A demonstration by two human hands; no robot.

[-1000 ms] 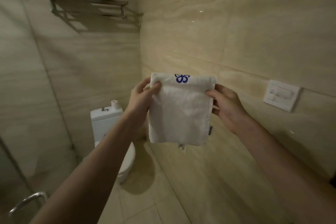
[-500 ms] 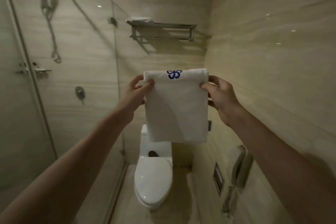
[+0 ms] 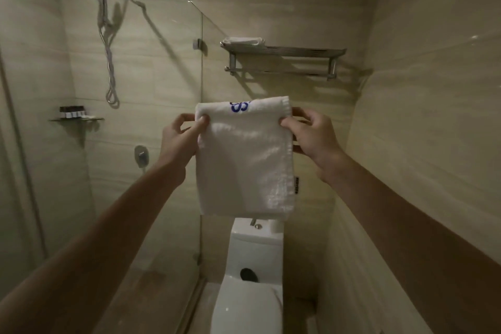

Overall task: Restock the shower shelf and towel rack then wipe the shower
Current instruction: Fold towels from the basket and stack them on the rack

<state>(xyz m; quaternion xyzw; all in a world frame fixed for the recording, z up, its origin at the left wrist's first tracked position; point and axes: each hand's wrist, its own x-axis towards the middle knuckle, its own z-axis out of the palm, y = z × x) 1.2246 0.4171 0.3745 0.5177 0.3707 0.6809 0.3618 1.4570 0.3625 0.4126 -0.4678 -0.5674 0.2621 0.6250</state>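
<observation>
Overhead, towel rack (image 3: 283, 52) spans beige tiled wall (image 3: 423, 95) above toilet (image 3: 249, 293).

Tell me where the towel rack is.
Head view, upper centre: the towel rack hangs on the back wall, above the toilet and the held towel.

The left hand (image 3: 180, 141) and right hand (image 3: 315, 141) are bare, and so are both arms (image 3: 103, 238). The fingers (image 3: 311, 116) look plain, though the light is dim.
</observation>
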